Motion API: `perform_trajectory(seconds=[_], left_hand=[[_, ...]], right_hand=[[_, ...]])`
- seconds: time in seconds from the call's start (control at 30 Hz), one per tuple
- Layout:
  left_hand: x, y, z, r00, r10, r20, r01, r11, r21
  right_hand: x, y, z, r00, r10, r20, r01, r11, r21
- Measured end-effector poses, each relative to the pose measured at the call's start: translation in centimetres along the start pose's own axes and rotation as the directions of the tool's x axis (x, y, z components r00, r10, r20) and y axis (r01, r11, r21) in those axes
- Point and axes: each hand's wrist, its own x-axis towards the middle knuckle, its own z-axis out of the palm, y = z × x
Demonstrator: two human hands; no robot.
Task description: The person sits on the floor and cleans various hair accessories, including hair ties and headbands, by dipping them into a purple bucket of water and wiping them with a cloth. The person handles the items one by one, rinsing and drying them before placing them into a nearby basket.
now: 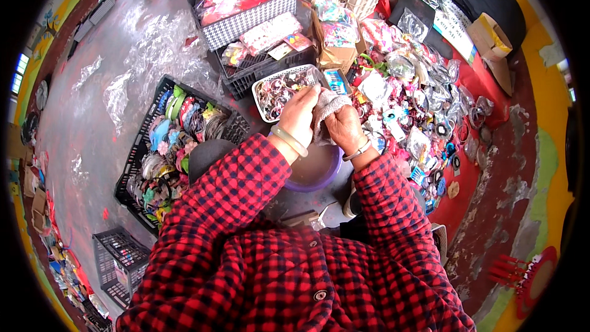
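Both of my hands are raised together above a purple basin (337, 175) that holds cloudy water. A damp-looking greyish cloth (332, 103) is bunched in my right hand (346, 128), whose fingers wrap round it. My left hand (297, 115) is closed right beside the cloth, thumb pointing up and away from me. What it grips is hidden between the hands, so I cannot make it out. Just beyond my left hand stands a white basket (261, 101) filled with small dark hair accessories.
A black crate (132, 169) of colourful headbands stands at the left. On the right, a large heap of packaged hair accessories (418, 110) covers a red surface. Houndstooth bin (252, 21), black crate (236, 83) and cardboard box (337, 58) stand ahead. Plastic wrap (160, 49) litters the floor.
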Motion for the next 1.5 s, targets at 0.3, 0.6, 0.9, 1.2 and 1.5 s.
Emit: perform_trajectory(seconds=[0.3,0.6,0.9,1.2,1.5], left_hand=[[2.4,3.8,-1.6,0.991,-0.107,-0.084,0.093,0.984,-0.151],[2.1,3.9,-2.2,0.972,-0.183,0.144,0.174,0.982,0.073],[0.3,0.9,-0.3,0.997,-0.043,0.072,0.046,0.998,-0.036],[2.6,5.5,-2.4,0.989,-0.147,0.023,0.147,0.947,-0.284],[0.8,9.3,-2.3,0.999,0.029,-0.013,-0.032,0.963,-0.268]], right_hand=[[-0.6,1.5,0.9,0.994,-0.053,0.097,0.049,0.998,0.036],[-1.0,1.5,0.0,0.992,0.041,0.116,-0.048,0.997,0.065],[-0.1,0.6,1.1,0.994,-0.079,-0.074,0.085,0.992,0.089],[-1.0,1.9,1.3,0.981,0.062,0.183,-0.084,0.99,0.112],[-1.0,1.1,-0.7,0.929,0.1,0.355,-0.204,0.941,0.27]])
